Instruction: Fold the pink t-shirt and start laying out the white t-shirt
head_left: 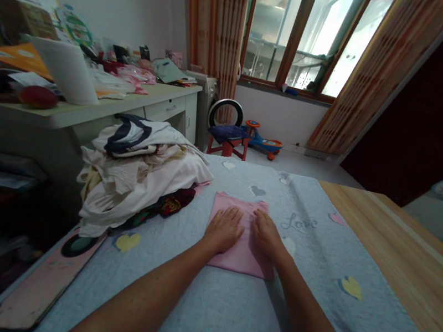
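A pink garment (242, 259), folded into a neat rectangle, lies flat on the light blue quilted cover (230, 324) in front of me. My left hand (225, 228) rests palm down on its left half with the fingers stretched out. On the right half lies my right hand (267, 234), fingers extended forward and the palm against the cloth. A narrow strip of pink fabric shows between the two hands. Neither hand grips anything.
A heap of loose clothes (149, 171) sits on the left of the cover, beside a long pink board-like object (45, 287). Beyond is a cluttered desk (131, 101). Bare wood (402, 245) borders the cover at right. A red stool (228, 146) stands past the far edge.
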`<state>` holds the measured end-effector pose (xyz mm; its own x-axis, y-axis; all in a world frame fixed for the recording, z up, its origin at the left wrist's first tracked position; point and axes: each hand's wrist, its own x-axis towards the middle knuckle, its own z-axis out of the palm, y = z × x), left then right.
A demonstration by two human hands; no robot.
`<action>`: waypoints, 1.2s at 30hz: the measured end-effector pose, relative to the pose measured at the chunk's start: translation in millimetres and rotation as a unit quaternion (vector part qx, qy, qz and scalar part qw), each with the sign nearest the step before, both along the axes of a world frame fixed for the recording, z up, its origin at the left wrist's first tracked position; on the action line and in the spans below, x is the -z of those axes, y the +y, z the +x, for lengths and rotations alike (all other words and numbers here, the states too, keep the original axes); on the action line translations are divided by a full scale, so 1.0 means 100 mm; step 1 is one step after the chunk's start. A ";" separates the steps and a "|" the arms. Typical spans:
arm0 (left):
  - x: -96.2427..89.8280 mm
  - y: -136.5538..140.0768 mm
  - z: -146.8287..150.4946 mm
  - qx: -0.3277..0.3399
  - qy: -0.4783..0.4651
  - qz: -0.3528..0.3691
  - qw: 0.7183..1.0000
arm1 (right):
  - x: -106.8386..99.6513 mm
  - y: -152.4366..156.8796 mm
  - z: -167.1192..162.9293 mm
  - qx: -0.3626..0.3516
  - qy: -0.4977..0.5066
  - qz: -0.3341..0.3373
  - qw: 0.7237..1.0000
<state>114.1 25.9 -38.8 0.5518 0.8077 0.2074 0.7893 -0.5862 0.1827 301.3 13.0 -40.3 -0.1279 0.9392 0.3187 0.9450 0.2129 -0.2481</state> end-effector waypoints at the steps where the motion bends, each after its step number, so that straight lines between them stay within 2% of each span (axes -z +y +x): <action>1: 0.01 0.00 0.00 0.002 -0.005 0.002 1.000 | 0.01 -0.06 -0.03 0.000 -0.010 -0.009 1.000; 6: 0.01 0.00 -0.02 0.014 -0.031 0.017 0.999 | -0.03 -0.23 -0.20 0.056 -0.058 -0.058 0.995; 10: -0.03 0.00 -0.03 0.029 -0.067 0.050 0.996 | -0.09 -0.24 -0.21 0.074 -0.062 -0.064 0.993; 15: -0.14 -0.04 -0.04 0.067 -0.104 0.067 0.990 | -0.08 -0.24 -0.14 0.078 -0.061 -0.063 0.993; 21: -0.26 -0.11 -0.03 0.113 -0.079 0.056 0.989 | -0.10 -0.27 -0.05 0.130 -0.057 -0.079 0.987; 29: -0.20 -0.07 -0.03 0.112 -0.070 0.034 0.991 | -0.05 -0.25 0.08 0.188 -0.053 -0.068 0.978; 33: -0.20 -0.06 -0.03 0.111 -0.072 0.031 0.991 | -0.07 -0.26 0.05 0.170 -0.041 -0.034 0.984; 36: -0.23 -0.08 -0.03 0.113 -0.080 0.030 0.990 | -0.11 -0.28 -0.01 0.127 -0.040 -0.049 0.990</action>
<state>111.3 17.6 -15.8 0.6730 0.6516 0.3500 0.6008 -0.7576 0.2551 300.8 -14.9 -29.7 0.0950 0.9703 0.2227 0.9824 -0.0552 -0.1787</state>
